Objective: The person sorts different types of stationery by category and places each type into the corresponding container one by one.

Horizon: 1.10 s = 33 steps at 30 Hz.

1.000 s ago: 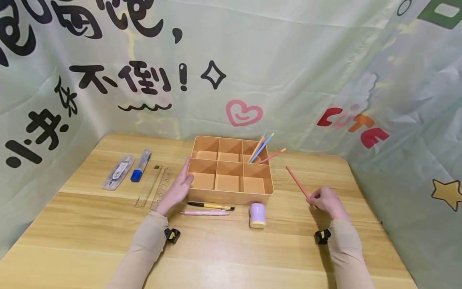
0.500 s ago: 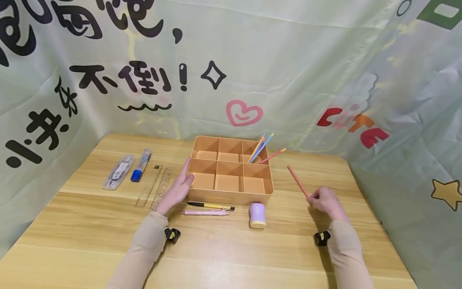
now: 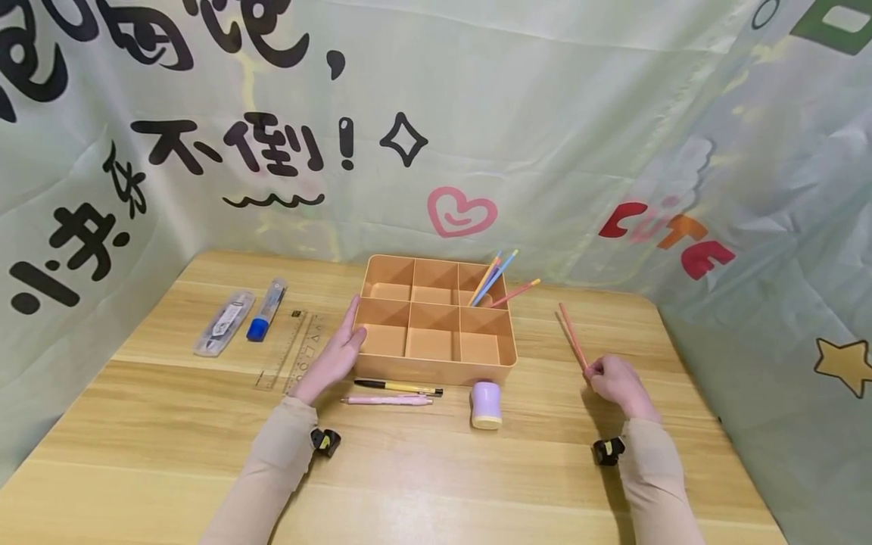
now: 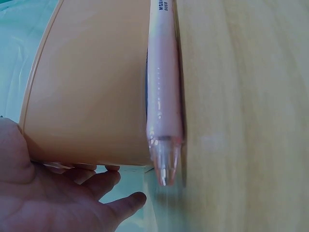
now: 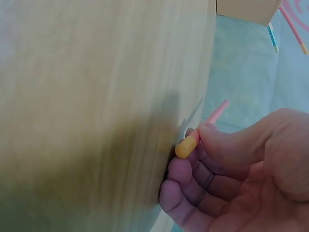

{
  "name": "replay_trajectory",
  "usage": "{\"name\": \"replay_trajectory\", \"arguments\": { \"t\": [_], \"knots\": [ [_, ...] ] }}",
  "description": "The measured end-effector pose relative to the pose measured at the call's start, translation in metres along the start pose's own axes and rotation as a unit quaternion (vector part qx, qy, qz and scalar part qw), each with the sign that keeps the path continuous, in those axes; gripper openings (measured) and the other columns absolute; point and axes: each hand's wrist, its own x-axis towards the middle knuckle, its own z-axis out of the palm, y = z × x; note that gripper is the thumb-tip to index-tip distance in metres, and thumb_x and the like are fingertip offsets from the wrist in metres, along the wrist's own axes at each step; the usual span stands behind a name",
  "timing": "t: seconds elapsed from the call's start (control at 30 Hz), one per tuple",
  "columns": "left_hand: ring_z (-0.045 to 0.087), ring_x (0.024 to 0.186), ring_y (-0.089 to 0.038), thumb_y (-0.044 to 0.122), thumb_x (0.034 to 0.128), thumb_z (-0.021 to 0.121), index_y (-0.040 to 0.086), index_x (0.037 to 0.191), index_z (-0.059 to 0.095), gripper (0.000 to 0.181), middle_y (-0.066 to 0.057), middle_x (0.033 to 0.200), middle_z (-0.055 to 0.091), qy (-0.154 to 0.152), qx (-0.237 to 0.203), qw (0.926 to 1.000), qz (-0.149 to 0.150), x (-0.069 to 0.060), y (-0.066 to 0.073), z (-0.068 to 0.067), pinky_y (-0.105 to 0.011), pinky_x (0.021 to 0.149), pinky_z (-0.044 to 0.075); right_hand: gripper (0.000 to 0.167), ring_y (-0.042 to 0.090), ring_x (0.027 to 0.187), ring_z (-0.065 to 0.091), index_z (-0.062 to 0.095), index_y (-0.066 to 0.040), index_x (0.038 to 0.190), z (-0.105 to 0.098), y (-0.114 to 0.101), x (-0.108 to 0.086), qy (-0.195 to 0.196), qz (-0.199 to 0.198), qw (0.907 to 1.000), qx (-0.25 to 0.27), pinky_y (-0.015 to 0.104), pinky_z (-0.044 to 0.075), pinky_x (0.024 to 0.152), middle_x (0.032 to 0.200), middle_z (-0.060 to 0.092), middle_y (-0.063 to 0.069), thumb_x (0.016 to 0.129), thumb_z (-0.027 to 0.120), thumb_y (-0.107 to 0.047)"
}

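Head view: your right hand (image 3: 618,382), right of centre in the lower half of the frame, grasps a pink pencil (image 3: 572,337) between thumb and fingers, its free end towards the top of the frame; your left hand (image 3: 330,363), left of centre, rests against the left side of the six-compartment organiser box (image 3: 436,372), fingers extended, unclenched.

Box contents, upper-right compartment: a tilted bundle of blue and yellow-orange pencils (image 3: 492,281); one red pencil with a yellow end (image 3: 521,291), leaning out to the right.

Just below the box, frame centre: one black-and-yellow pen (image 3: 398,388); one pink pen (image 3: 388,401); one lilac-and-cream cylinder (image 3: 487,405), lower right of the pens.

Left of your left hand: one transparent ruler (image 3: 300,348); one clear tube with a blue cap (image 3: 267,310); one clear case (image 3: 225,323).

Right wrist view, below centre: the yellow tip (image 5: 185,148) of your held pencil protrudes beside your thumb.
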Motion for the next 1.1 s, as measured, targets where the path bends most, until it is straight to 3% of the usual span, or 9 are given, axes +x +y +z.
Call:
{"name": "replay_trajectory", "arguments": {
  "t": [1.1],
  "knots": [
    [0.001, 0.156, -0.042, 0.006, 0.1077, 0.028, 0.0, 0.16, -0.009, 0.064, -0.022, 0.169, -0.009, -0.004, -0.009, 1.0, 0.001, 0.0009, -0.0008, -0.0005, -0.056, 0.129, 0.002, 0.022, 0.022, 0.068, 0.046, 0.061, 0.005, 0.096, 0.0012, 0.001, -0.0019, 0.014, -0.013, 0.9998, -0.009, 0.029, 0.034, 0.06, 0.077, 0.054, 0.01, 0.099, 0.045, -0.01]
  ]
}}
